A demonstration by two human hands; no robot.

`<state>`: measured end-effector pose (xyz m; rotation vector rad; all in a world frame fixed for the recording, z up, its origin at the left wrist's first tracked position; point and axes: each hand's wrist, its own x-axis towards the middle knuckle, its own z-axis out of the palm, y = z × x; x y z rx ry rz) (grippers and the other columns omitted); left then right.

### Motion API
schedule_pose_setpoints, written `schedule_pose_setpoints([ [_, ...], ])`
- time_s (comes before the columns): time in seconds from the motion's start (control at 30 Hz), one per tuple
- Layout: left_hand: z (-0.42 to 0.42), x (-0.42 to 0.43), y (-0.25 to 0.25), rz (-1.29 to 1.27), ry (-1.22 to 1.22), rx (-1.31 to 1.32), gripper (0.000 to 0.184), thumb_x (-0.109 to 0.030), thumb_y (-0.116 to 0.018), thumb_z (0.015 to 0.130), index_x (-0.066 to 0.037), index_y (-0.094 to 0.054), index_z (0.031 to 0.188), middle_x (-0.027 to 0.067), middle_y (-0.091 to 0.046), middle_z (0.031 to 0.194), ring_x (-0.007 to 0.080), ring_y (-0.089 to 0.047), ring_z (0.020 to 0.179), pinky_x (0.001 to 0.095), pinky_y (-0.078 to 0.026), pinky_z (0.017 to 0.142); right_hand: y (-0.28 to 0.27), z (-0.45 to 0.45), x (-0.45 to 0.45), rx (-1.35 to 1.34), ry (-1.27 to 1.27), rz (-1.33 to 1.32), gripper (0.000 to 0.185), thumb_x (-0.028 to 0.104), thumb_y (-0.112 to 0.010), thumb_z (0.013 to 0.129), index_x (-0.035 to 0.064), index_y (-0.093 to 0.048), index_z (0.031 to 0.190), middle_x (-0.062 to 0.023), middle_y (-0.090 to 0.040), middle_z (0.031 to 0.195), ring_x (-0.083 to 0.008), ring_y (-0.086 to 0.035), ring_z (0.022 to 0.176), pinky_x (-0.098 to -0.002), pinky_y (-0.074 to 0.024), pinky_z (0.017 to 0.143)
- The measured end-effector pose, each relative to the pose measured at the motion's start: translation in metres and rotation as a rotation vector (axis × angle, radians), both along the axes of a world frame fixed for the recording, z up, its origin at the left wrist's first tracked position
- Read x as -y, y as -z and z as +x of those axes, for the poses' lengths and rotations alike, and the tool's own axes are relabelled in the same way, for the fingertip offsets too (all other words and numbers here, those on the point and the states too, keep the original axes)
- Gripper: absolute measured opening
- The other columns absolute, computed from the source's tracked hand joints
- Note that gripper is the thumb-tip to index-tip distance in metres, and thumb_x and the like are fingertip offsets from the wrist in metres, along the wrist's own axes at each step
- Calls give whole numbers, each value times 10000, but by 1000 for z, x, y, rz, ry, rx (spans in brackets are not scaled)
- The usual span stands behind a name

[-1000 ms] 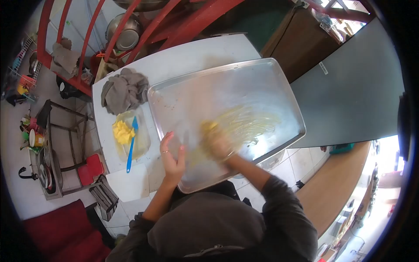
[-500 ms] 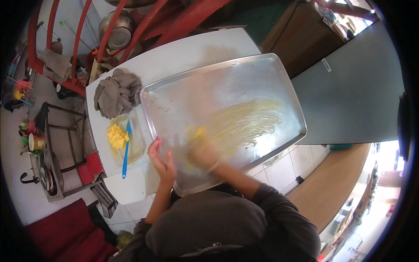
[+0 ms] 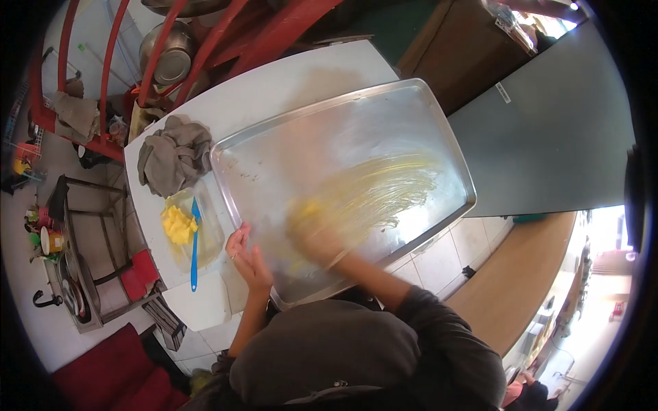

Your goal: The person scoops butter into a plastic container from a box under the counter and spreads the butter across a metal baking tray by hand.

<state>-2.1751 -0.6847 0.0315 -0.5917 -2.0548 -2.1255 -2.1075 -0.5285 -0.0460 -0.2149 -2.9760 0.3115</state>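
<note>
A large metal baking tray (image 3: pixel 329 130) lies on the white table, with yellowish greasy streaks (image 3: pixel 391 188) smeared over its middle and right. My left hand (image 3: pixel 249 264) grips the tray's near left rim, thumb apart from the fingers. Over the lower left of the tray floor, my right hand (image 3: pixel 317 236) is smeared by motion. Something soft and yellow (image 3: pixel 308 207) shows at its fingertips; how the fingers are set cannot be seen. Left of the tray, a clear plastic container (image 3: pixel 212 240) holds a yellow, butter-like lump (image 3: pixel 178 226) and a blue spatula (image 3: pixel 195 257).
A crumpled grey-brown cloth (image 3: pixel 175 156) lies on the table (image 3: pixel 274 92) by the tray's upper left corner. A white board or lid (image 3: pixel 199 301) is at the near left edge. Red metal bars (image 3: pixel 154 51) stand behind; a grey surface (image 3: pixel 541 130) is to the right.
The view has shifted slightly, so the table and tray appear a little further left. My right hand keeps rubbing over the tray floor, still blurred. My left hand stays at the rim.
</note>
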Motion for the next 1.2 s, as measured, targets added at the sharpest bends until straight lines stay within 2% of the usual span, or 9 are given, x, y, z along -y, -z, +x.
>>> schedule_pose_setpoints([
  [0.17, 3, 3, 2, -11, 3, 33, 389, -138, -428, 864, 39, -307, 1188, 191, -400, 1157, 310, -408, 1137, 430, -298, 977, -42, -38, -58, 195, -130, -27, 486, 188, -441, 870, -12, -317, 1296, -208, -408, 1255, -297, -396, 1155, -417, -296, 976],
  [0.23, 0, 1, -2, -22, 1, 17, 384, -147, -428, 871, 38, -309, 1185, 187, -399, 1154, 310, -409, 1137, 430, -301, 975, -30, -30, -201, 14, 186, -90, 362, 330, -595, 759, 13, -553, 930, -145, -581, 868, -316, -560, 789, -410, -450, 681],
  [0.37, 0, 1, 1, 56, 13, 14, 378, -155, -429, 877, 37, -312, 1181, 177, -405, 1143, 308, -410, 1134, 426, -304, 971, -97, 66, -256, 313, 651, 150, 589, 200, -525, 786, -10, -300, 1288, -164, -399, 1277, -261, -396, 1182, -320, -302, 995],
  [0.43, 0, 0, 0, 50, 37, 16, 376, -152, -429, 877, 37, -313, 1181, 173, -406, 1140, 307, -411, 1132, 424, -306, 967, 28, 131, -272, -23, 366, 166, 546, 204, -485, 784, 2, -354, 1273, -150, -456, 1239, -261, -432, 1145, -356, -350, 953],
  [0.47, 0, 0, 0, 54, 40, 17, 373, -148, -429, 876, 37, -314, 1180, 172, -405, 1142, 306, -412, 1132, 422, -306, 966, -49, 105, -162, 144, 167, 581, 482, 182, -420, 865, -17, -307, 1289, -124, -429, 1243, -222, -433, 1132, -304, -317, 986],
  [0.63, 1, 1, -3, -5, 49, 22, 348, -182, -389, 904, 13, -316, 1183, 178, -407, 1166, 286, -402, 1147, 392, -276, 993, -31, 59, 25, -346, -229, 8, 357, 241, -346, 917, 41, -441, 1196, -73, -543, 1009, -141, -539, 812, -273, -480, 677],
  [0.7, 0, 1, -2, -2, 45, 39, 338, -169, -387, 903, 11, -317, 1180, 175, -423, 1147, 282, -404, 1146, 382, -278, 992, 40, 71, -22, -204, 113, 1848, 401, 237, -464, 863, 13, -446, 1194, -127, -555, 1020, -229, -569, 857, -379, -470, 774],
  [0.87, 3, 3, -3, 31, 12, 119, 342, -152, -428, 885, 17, -324, 1164, 175, -421, 1138, 281, -424, 1121, 402, -300, 970, -102, 79, -185, 340, 633, 164, 596, 301, -513, 811, -43, -340, 1265, -171, -498, 1147, -267, -468, 1077, -331, -358, 931],
  [1.2, 0, -1, -1, 21, -35, 116, 310, -162, -411, 896, -2, -342, 1153, 169, -455, 1103, 270, -433, 1119, 382, -294, 977, -8, 47, -13, 45, -101, 103, 471, 181, -376, 874, -54, -284, 1272, -221, -337, 1288, -312, -329, 1196, -438, -263, 1002],
])
